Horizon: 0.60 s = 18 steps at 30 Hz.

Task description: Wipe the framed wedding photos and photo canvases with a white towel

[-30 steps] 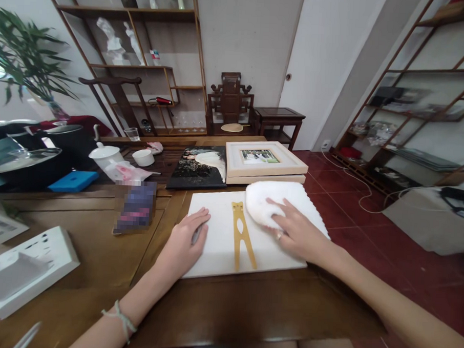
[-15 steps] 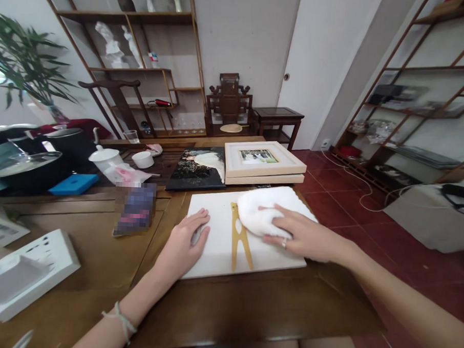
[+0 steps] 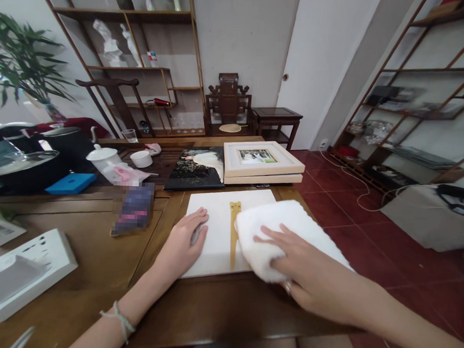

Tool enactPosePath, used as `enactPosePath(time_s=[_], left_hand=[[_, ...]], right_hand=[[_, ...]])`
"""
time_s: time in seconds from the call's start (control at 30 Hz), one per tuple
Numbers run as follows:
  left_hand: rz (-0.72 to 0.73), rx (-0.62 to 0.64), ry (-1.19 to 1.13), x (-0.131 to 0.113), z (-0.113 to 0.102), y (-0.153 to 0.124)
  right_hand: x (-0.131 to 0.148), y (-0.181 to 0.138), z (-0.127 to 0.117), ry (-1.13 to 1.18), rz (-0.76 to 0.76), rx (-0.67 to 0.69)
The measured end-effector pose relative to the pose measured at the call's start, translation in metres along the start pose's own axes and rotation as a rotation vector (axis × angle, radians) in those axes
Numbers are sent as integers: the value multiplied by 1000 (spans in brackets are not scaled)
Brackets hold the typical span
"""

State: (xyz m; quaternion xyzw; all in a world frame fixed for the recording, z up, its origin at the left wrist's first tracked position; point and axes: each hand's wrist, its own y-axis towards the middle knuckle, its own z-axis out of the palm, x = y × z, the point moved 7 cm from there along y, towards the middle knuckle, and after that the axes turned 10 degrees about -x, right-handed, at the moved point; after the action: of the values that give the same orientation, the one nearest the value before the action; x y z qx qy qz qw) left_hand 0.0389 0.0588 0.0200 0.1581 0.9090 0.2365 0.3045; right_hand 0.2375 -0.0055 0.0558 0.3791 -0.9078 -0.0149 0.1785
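Note:
A white rectangular board (image 3: 215,245) lies flat near the front edge of the wooden table. It bears a flat yellow figure (image 3: 233,230) with a long narrow leg; part is under the cloth, and I cannot tell whether it is printed or loose. My left hand (image 3: 185,241) rests on the board's left side, palm down, thumb apart from the outstretched fingers. My right hand (image 3: 299,259) grips a folded white towel (image 3: 268,216) and presses it onto the board's right half. The towel overhangs the board's right and front edges.
Behind the board lie a dark photo panel (image 3: 196,167) and a stacked pale picture frame (image 3: 263,167). At left are a blue block (image 3: 70,183), a blurred purple packet (image 3: 134,208), a white teapot (image 3: 104,158), black pots (image 3: 28,167) and a white box-like device (image 3: 31,273).
My right hand has drawn the towel toward me across the board, and it now covers one leg of the yellow figure. My left hand has stayed in place.

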Motion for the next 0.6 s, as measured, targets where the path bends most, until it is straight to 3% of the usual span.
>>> enactPosePath(time_s=[0.1, 0.17, 0.3, 0.4, 0.6], left_hand=[[4, -1, 1, 0, 1, 0], [6, -7, -1, 0, 0, 0], [1, -9, -7, 0, -1, 0], [-5, -7, -13, 0, -1, 0], [-2, -1, -12, 1, -1, 0]], right_hand=[[21, -20, -7, 29, -2, 89], [21, -24, -10, 56, 9, 103], [-11, -7, -7, 87, 85, 85], [-35, 21, -3, 70, 60, 8], [-56, 58, 7, -79, 23, -180]])
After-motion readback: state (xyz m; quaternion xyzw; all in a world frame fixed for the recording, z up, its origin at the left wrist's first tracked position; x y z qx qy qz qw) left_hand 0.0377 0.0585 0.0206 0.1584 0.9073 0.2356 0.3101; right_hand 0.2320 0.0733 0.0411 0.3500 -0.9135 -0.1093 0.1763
